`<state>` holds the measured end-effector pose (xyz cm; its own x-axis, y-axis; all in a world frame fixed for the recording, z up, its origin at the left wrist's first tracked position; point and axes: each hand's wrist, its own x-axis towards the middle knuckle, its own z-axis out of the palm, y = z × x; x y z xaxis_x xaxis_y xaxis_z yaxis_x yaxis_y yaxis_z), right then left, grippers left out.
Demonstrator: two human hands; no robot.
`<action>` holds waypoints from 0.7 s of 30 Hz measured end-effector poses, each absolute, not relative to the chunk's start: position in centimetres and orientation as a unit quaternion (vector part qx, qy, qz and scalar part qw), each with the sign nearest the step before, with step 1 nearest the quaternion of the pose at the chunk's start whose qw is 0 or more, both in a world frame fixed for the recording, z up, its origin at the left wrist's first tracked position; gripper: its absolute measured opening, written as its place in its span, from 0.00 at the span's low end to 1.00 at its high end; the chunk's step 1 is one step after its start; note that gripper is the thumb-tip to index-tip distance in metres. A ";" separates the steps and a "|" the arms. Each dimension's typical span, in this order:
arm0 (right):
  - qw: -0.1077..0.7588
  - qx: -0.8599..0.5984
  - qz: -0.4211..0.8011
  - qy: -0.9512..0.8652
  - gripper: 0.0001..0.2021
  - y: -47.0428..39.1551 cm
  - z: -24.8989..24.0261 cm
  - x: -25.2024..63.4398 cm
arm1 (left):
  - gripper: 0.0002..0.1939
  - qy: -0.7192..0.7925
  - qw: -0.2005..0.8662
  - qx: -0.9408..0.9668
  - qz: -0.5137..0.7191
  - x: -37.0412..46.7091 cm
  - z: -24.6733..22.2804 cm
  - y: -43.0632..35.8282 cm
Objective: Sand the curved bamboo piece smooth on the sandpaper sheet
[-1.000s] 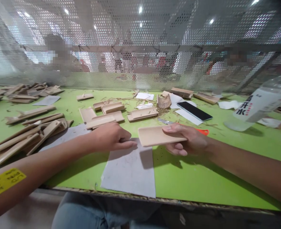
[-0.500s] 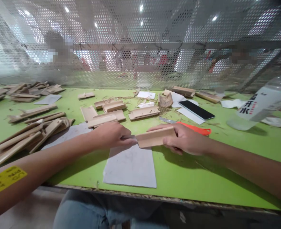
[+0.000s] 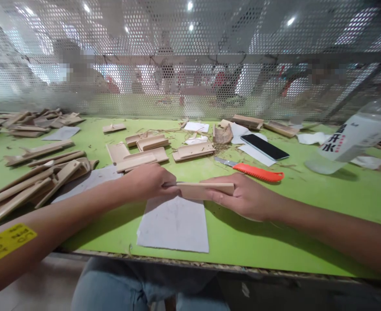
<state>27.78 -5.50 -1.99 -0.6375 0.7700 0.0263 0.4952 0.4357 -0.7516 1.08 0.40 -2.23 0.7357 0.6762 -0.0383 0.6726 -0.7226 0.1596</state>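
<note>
My right hand (image 3: 247, 196) is closed around the right part of a pale, trough-shaped bamboo piece (image 3: 193, 191), now seen nearly edge-on. At its left end is my left hand (image 3: 153, 183), closed with thumb and fingers pinched together against that end. What sits inside the left pinch is hidden; a small greyish edge shows there. Below the hands lies a white paper sheet (image 3: 174, 226) on the green tabletop (image 3: 258, 242). Just beyond my right hand rests an orange-handled utility knife (image 3: 258, 172), its blade pointing left.
Several bamboo pieces (image 3: 141, 160) lie beyond my hands, with a larger pile (image 3: 44, 183) at left. A phone (image 3: 265, 147) rests on paper at right, near a tilted-looking plastic bottle (image 3: 355, 136). A perforated metal screen (image 3: 184, 86) stands behind; people show through it.
The bamboo piece has turned from showing its hollow face to nearly edge-on. My right hand has shifted slightly down, uncovering more of the knife. My left hand stays at the piece's left end.
</note>
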 end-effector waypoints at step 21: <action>0.129 -0.291 0.240 -0.917 0.21 -4.8 -1.5 28.8 | 0.22 0.360 0.124 0.925 0.006 0.9 -1.9 0.4</action>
